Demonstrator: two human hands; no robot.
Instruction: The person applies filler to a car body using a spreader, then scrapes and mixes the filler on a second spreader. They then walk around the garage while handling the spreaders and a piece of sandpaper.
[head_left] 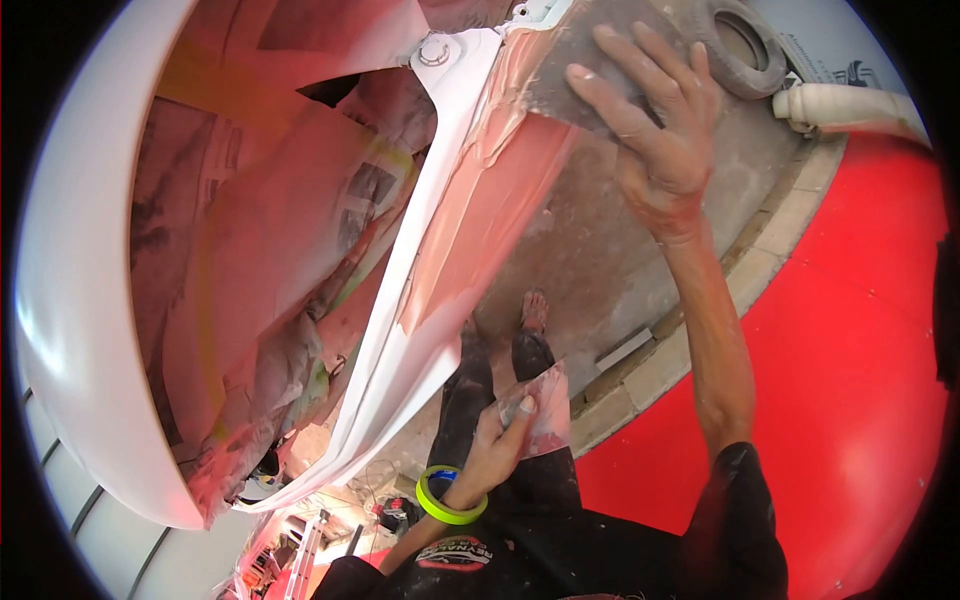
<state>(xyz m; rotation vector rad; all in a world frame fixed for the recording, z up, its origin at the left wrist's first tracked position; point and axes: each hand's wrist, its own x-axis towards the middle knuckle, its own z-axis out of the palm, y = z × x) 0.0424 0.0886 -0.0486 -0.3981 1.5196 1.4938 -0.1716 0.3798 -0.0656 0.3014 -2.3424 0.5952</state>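
Note:
My right hand point(655, 125) is at the top, fingers spread over a thin, dark grey flexible spreader point(570, 65). The spreader lies against the upper end of a white car body panel point(395, 290). Pinkish-brown body filler point(475, 200) coats the panel below it, smooth in places and ridged towards the top. Lower down, near my legs, my left hand point(503, 440) grips a flat, partly see-through mixing plate point(548, 408) with its thumb on top. Pinkish smears show on the plate. A yellow band point(452, 500) circles my left wrist.
Masking paper point(270, 230) covers the opening left of the panel, beside a large white curved panel point(80, 250). A red car surface point(800, 370) curves along the right. A tyre point(740, 50) and a white cylinder point(850, 108) stand at the upper right. Tools point(395, 515) lie at the lower left.

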